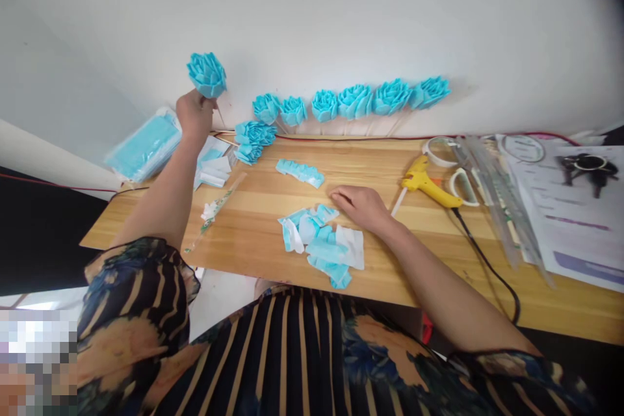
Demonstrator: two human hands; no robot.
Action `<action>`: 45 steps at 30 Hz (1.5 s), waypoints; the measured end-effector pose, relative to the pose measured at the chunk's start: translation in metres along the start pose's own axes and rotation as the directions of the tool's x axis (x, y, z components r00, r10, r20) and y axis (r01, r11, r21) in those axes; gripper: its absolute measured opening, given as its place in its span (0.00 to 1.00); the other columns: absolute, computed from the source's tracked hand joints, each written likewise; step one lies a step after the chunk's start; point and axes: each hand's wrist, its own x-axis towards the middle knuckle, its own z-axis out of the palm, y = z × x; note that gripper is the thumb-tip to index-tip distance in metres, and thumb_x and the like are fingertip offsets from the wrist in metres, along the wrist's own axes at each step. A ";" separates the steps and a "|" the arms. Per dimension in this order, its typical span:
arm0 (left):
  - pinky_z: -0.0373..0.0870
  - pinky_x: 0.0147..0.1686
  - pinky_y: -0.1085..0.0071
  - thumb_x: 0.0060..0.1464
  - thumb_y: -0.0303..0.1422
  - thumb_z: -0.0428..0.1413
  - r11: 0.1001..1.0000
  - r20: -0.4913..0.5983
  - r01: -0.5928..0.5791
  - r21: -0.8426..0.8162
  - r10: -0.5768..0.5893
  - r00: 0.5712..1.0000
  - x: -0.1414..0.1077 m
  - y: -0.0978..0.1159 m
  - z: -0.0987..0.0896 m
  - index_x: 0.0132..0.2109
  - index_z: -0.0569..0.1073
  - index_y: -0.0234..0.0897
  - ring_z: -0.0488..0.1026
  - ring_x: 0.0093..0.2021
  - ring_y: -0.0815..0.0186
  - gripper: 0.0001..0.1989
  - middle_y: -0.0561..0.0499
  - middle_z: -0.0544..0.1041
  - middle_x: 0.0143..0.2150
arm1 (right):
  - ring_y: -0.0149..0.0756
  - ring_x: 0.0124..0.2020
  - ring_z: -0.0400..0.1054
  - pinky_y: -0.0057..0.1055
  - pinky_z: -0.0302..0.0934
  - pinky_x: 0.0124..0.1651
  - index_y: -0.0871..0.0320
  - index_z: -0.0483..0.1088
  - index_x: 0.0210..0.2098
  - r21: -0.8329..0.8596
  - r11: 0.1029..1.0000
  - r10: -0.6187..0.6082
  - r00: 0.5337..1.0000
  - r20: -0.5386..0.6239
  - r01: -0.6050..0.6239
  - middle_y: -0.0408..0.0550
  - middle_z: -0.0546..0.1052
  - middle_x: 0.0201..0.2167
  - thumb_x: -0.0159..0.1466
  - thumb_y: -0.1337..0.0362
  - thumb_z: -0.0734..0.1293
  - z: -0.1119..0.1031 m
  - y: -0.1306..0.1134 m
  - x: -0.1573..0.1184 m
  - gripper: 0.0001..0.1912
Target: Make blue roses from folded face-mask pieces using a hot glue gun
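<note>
My left hand (195, 116) is raised at the wall, its fingers closed round the thin stem of a blue flower (207, 74), whose head sits just above the fist. Resting on the table, my right hand (361, 207) has its fingers curled together; whether anything is under them is hidden. Just left of it lies a gathered blue strip (299, 172). Nearer my body is a pile of blue and white scraps (319, 240). Several more blue flowers (355, 101) lean along the wall, and others (254, 136) lie at the table's back edge.
A yellow glue gun (429, 185) with a black cord and white-handled scissors (463, 187) lie to the right. Beyond them are clear plastic sleeves (492, 201), papers (565, 221) and keys (589, 166). A bagged blue stack (146, 146) stands at the left on the wooden table (258, 234).
</note>
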 end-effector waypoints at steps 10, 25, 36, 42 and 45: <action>0.59 0.36 0.71 0.53 0.26 0.51 0.995 -0.050 0.042 0.087 -0.037 0.998 -0.016 0.004 0.008 0.33 0.76 0.31 0.68 0.33 0.67 0.09 0.52 0.76 0.29 | 0.39 0.40 0.76 0.30 0.56 0.37 0.54 0.76 0.38 -0.023 1.000 0.010 1.000 0.003 -0.010 0.45 0.83 0.41 0.70 0.60 0.59 0.001 0.001 0.001 0.15; 0.62 0.38 0.71 0.54 0.25 0.50 0.998 -0.037 0.054 0.025 -0.053 0.998 -0.020 0.005 0.010 0.32 0.74 0.32 0.69 0.32 0.67 0.08 0.53 0.77 0.29 | 0.37 0.37 0.75 0.29 0.55 0.36 0.54 0.76 0.37 -0.014 1.000 -0.016 1.000 -0.019 0.016 0.44 0.83 0.37 0.70 0.61 0.59 0.000 -0.004 0.000 0.13; 0.65 0.38 0.72 0.53 0.26 0.48 0.998 -0.097 0.063 -0.005 -0.063 0.993 -0.008 0.000 0.005 0.34 0.75 0.31 0.70 0.30 0.69 0.10 0.51 0.79 0.31 | 0.38 0.40 0.76 0.30 0.57 0.38 0.53 0.76 0.38 -0.004 1.000 0.005 1.000 -0.003 -0.005 0.45 0.83 0.41 0.70 0.60 0.59 0.000 -0.004 0.001 0.14; 0.64 0.41 0.67 0.52 0.30 0.49 0.989 -0.036 0.080 0.125 -0.076 0.996 -0.014 -0.008 0.019 0.31 0.74 0.37 0.74 0.38 0.59 0.09 0.47 0.79 0.32 | 0.38 0.40 0.76 0.30 0.58 0.38 0.54 0.76 0.38 0.001 1.000 0.006 1.000 -0.011 -0.006 0.45 0.83 0.40 0.70 0.60 0.59 0.000 -0.004 0.000 0.14; 0.64 0.44 0.64 0.54 0.33 0.49 0.978 0.021 0.046 0.204 -0.051 0.998 -0.016 -0.014 0.021 0.31 0.73 0.38 0.74 0.44 0.54 0.09 0.44 0.78 0.35 | 0.38 0.39 0.76 0.30 0.58 0.37 0.53 0.76 0.38 0.010 1.000 0.005 1.000 -0.015 -0.004 0.45 0.83 0.40 0.70 0.60 0.59 0.000 -0.004 0.000 0.14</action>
